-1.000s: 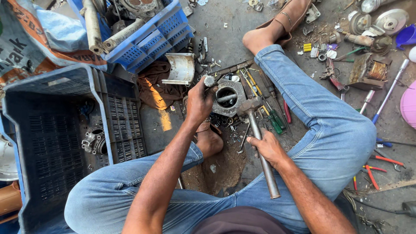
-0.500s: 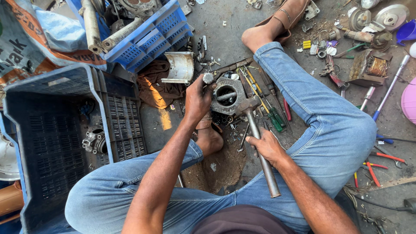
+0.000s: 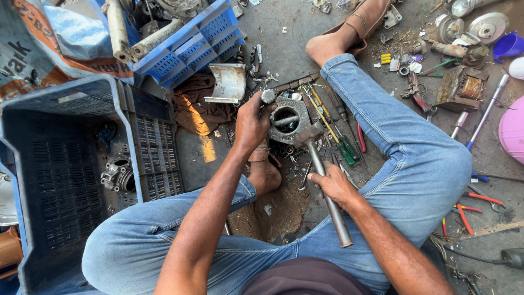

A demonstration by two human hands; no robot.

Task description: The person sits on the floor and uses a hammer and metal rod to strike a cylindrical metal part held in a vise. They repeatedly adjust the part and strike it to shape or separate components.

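Between the knees, on the floor [image 3: 284, 43], a round metal housing [image 3: 288, 119] is gripped at its left edge by the left hand [image 3: 252, 123]. A hammer [image 3: 322, 175] is clasped by the right hand [image 3: 334, 184], its head now lowered onto the housing's rim, where half a second ago it was held slightly off. At upper left, a printed grey-and-orange sack [image 3: 33, 49] is seen beside a blue crate [image 3: 191, 38].
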